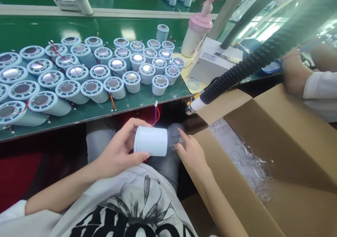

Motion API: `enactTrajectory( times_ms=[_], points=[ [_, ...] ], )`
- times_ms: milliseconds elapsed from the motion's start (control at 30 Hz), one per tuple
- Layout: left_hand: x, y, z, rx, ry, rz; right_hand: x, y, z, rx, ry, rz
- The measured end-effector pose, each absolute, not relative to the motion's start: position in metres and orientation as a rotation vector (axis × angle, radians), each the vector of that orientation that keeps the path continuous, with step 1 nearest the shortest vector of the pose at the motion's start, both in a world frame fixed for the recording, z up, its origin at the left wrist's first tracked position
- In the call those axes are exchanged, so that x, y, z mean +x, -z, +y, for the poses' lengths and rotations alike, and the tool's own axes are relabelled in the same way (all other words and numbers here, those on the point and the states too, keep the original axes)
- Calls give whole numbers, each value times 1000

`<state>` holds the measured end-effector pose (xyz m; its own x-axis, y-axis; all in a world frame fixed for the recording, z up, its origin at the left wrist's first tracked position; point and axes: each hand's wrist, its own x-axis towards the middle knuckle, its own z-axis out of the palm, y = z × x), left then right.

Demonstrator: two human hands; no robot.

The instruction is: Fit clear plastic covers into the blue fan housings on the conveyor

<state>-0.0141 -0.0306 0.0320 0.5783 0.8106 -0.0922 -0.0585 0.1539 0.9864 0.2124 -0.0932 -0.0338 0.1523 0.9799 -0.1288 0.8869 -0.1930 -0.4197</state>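
My left hand (117, 151) is wrapped round a light blue cylindrical housing (152, 141), held on its side above my lap. Red and blue wires (157, 114) with a small white connector stick up behind it. At the housing's right end, my right hand (193, 154) pinches a clear plastic piece (174, 139) between thumb and index finger. The piece lies close against that end; whether it is partly inside, I cannot tell. Similar light blue housings (113, 84) with round metallic discs in their ends stand in rows on the green bench (137, 107).
On my right an open cardboard box (237, 195) contains several clear plastic pieces (252, 167). A black corrugated hose (231, 75) reaches over the bench edge beside a white box-shaped device (210, 63) and a pink-lidded cup (196, 37). Another person's arm (297, 68) is at the far right.
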Motion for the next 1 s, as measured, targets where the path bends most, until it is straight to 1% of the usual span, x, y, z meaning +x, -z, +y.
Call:
enactTrajectory(
  times_ms=[133, 333, 433, 500, 533, 600, 667, 733, 767, 800, 867, 933, 1000],
  points=[
    [-15, -32, -31, 1273, -674, 767, 212, 25, -98, -1874, -814, -1623],
    [-20, -30, -33, 1224, -623, 757, 219, 19, -102, -1429, -1413, -1131],
    [-17, -25, -28, 1087, -613, 783, 226, 18, -99, -1200, -1606, -1017],
    [-13, -17, -21, 899, -572, 834, 226, 11, -97, -1188, -1540, -1161],
    [-10, -13, -18, 810, -522, 851, 226, 6, -95, -1232, -1426, -1310],
    [-6, -5, -11, 719, -379, 851, 222, -5, -91, -1355, -1047, -1692],
    [-3, -1, -7, 785, -237, 816, 216, -14, -84, -1444, -593, -2040],
    [-3, -3, -4, 1008, -150, 798, 209, -18, -76, -1490, -251, -2251],
    [-3, -6, -4, 1176, -142, 798, 207, -18, -72, -1511, -154, -2318],
    [-3, -10, -4, 1362, -166, 807, 204, -18, -68, -1528, -111, -2366],
    [-3, -16, -5, 1702, -289, 842, 202, -16, -64, -1533, -198, -2394],
    [-3, -19, -6, 1859, -415, 885, 201, -14, -63, -1497, -456, -2297],
    [-4, -16, -8, 1853, -486, 892, 200, -15, -64, -1468, -711, -2093]
  ],
)
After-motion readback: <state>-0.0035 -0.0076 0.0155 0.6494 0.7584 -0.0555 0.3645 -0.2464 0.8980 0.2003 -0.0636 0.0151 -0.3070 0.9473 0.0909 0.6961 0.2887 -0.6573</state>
